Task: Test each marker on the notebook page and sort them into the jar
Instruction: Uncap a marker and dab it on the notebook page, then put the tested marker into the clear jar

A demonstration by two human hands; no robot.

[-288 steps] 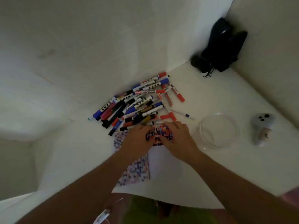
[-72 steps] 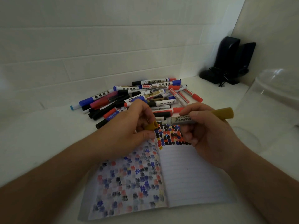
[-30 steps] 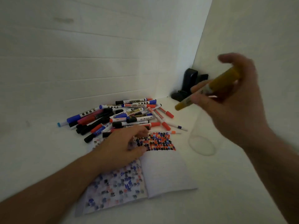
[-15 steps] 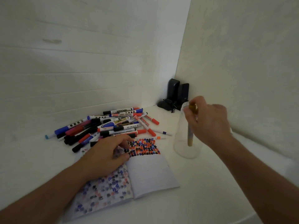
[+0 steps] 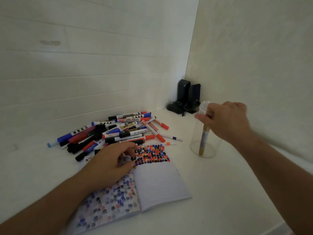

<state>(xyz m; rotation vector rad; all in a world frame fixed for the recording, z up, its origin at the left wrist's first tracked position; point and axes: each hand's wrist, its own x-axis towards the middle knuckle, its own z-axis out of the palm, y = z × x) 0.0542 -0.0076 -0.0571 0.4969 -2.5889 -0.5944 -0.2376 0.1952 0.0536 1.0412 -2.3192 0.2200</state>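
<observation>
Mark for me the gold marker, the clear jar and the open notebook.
gold marker (image 5: 203,141), head view, on its white barrel inside the jar.
clear jar (image 5: 216,150), head view, on its lower wall.
open notebook (image 5: 159,182), head view, on the lined right page.

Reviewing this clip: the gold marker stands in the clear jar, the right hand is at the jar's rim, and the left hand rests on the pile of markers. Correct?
Not quite. The head view shows the left hand resting on the open notebook, not on the pile of markers. The gold marker does stand in the clear jar, with the right hand at its rim.
</observation>
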